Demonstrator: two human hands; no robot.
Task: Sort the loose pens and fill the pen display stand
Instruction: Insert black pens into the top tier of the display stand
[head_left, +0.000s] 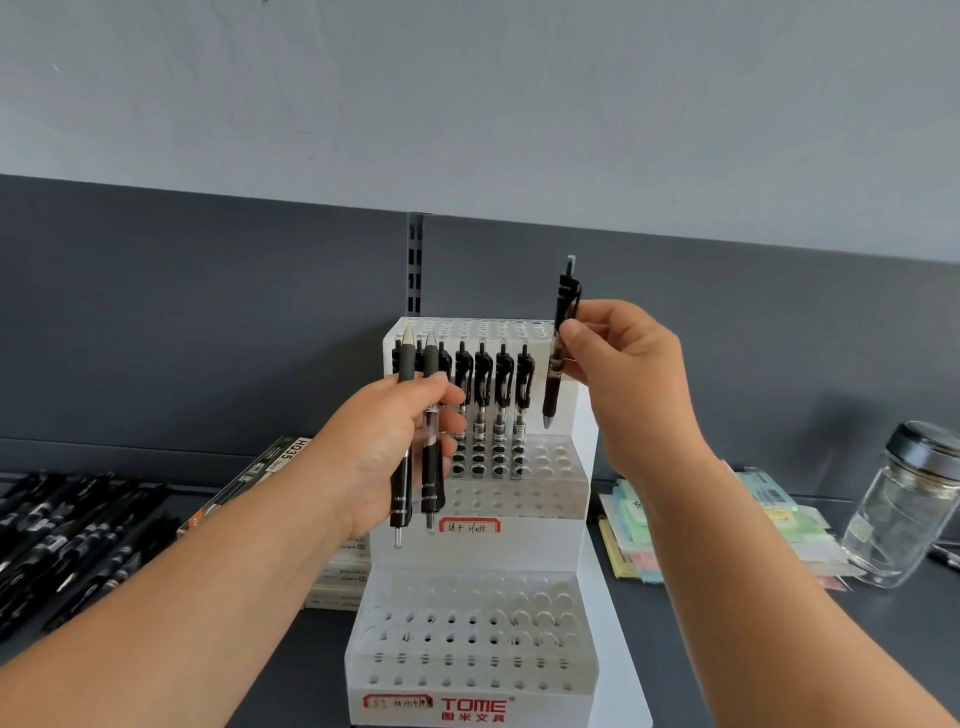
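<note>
A white tiered pen display stand (540, 499) with rows of round holes stands in the middle of the dark shelf. Several black pens (501, 400) stand upright in its middle tier. My left hand (387, 447) grips two black pens (415, 457), tips pointing up, in front of the stand's left side. My right hand (631, 384) pinches a single black pen (558, 358) upright, tip down, just above the empty holes at the right end of the middle tier. The stand's lowest tier (467, 654) holds no pens.
A pile of loose black pens (67, 540) lies at the left, with pen boxes (260, 473) beside and behind my left arm. Stacked pastel sticky notes (779, 525) and a clear glass jar (904, 509) with a dark lid sit at the right. A grey back panel rises behind.
</note>
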